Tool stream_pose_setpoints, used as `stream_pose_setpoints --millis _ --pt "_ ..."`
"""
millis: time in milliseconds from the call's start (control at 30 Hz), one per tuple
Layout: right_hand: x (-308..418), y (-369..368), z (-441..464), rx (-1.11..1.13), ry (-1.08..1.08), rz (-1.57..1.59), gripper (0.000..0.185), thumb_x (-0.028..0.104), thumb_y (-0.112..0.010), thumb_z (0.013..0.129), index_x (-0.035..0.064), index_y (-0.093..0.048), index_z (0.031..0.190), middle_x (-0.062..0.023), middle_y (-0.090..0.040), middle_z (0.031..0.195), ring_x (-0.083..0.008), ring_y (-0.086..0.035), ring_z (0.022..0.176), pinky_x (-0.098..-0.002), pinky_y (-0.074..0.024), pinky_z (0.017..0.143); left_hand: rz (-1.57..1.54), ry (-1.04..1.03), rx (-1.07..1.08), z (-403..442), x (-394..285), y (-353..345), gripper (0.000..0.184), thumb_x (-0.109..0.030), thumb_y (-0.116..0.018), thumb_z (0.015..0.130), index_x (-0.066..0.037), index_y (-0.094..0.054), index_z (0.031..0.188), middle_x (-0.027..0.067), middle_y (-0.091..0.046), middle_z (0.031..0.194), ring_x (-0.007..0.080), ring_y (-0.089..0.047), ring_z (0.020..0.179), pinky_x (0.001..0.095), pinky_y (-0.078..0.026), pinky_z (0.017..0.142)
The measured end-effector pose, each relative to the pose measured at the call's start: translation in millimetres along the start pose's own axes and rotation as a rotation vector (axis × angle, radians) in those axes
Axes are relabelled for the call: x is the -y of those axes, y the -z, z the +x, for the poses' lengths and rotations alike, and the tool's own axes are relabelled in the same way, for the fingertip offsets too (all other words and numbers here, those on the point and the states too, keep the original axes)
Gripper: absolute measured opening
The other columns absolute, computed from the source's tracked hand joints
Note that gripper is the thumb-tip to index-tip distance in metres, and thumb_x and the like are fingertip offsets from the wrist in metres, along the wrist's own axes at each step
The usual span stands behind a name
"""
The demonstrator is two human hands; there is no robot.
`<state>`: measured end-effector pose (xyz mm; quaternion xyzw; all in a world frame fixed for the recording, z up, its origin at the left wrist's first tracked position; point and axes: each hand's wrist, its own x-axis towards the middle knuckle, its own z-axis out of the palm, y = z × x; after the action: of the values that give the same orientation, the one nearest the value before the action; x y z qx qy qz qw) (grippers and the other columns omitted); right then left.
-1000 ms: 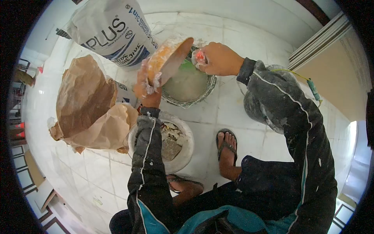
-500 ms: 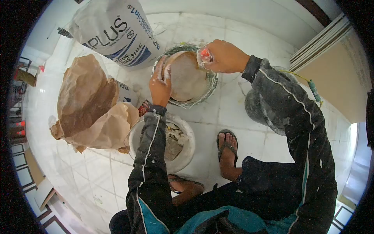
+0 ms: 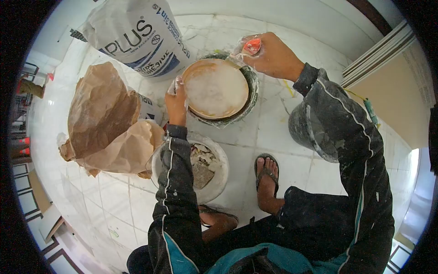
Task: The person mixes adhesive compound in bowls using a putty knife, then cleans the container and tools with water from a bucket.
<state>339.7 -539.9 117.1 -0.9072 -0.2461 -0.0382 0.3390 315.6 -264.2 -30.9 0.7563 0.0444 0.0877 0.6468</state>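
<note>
A round, shallow, tan-rimmed pan [image 3: 216, 89], whitish inside, is over a dark, dusty bucket [image 3: 252, 93]; blur hides whether its bottom is mesh. My left hand [image 3: 176, 101] grips the pan's left rim, thumb and fingers closed on it and dusted white. At the upper right, my right hand [image 3: 269, 55] is wrapped round the red handle [image 3: 252, 46] of a tool. The tool's working end is blurred near the pan's far right rim, so its kind is unclear.
A white printed adhesive sack [image 3: 137, 39] stands behind at left. Nearer are a crumpled brown paper bag [image 3: 102, 123] and a white bucket of rubble [image 3: 219, 180]. A dark bucket [image 3: 303, 128] sits by my right arm. Stacked boards [image 3: 392, 77] lean at right.
My right hand has moved up and right with the red-handled tool. The pan looks larger and paler, shifted slightly right, and my left hand has slid a little left and down.
</note>
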Motion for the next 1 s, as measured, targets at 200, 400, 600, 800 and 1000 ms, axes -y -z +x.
stream_pose_setpoints --millis 200,400,600,800,1000 --pt "4 -1 0 -0.038 0.037 0.060 0.019 0.019 -0.060 0.077 0.0002 -0.060 0.078 -0.0158 -0.060 0.067 -0.0268 -0.054 0.059 -0.0391 -0.0458 0.062 -0.410 0.123 0.028 -6 -6 1 0.044 -0.035 -0.048 0.100 0.004 -0.056 0.118 0.0057 -0.061 0.100 0.0090 -0.052 0.087 0.0252 -0.044 0.077" --pt "6 0 -2 -0.116 0.061 0.100 0.020 0.018 -0.063 0.077 -0.0013 -0.062 0.082 -0.0106 -0.061 0.066 -0.0182 -0.053 0.060 -0.0342 -0.0463 0.063 -0.265 -0.131 -0.122 -5 -1 -9 0.047 -0.036 -0.044 0.101 0.005 -0.053 0.122 0.0107 -0.061 0.112 0.0151 -0.055 0.099 0.0290 -0.045 0.087" --pt "3 0 -4 -0.126 0.029 0.225 0.022 0.020 -0.065 0.079 -0.0007 -0.065 0.086 -0.0106 -0.063 0.068 -0.0174 -0.053 0.059 -0.0326 -0.0469 0.061 0.027 -0.370 -0.319 -7 -13 -11 0.048 -0.035 -0.036 0.103 0.006 -0.051 0.124 0.0167 -0.057 0.118 0.0223 -0.054 0.108 0.0348 -0.042 0.095" --pt "10 12 -5 -0.167 0.049 0.077 0.022 0.020 -0.065 0.080 -0.0004 -0.065 0.086 -0.0100 -0.064 0.071 -0.0183 -0.054 0.060 -0.0328 -0.0474 0.063 -0.172 -0.326 -0.347 -11 -5 -14 0.048 -0.036 -0.036 0.103 0.005 -0.047 0.128 0.0150 -0.056 0.119 0.0201 -0.055 0.107 0.0335 -0.043 0.094" --pt "11 8 -5 -0.155 0.066 0.103 0.021 0.020 -0.065 0.080 0.0000 -0.064 0.085 -0.0088 -0.062 0.069 -0.0164 -0.053 0.060 -0.0320 -0.0473 0.062 -0.438 -0.148 -0.277 -17 3 -12 0.049 -0.037 -0.039 0.103 0.005 -0.047 0.126 0.0113 -0.058 0.116 0.0160 -0.056 0.100 0.0298 -0.046 0.088"
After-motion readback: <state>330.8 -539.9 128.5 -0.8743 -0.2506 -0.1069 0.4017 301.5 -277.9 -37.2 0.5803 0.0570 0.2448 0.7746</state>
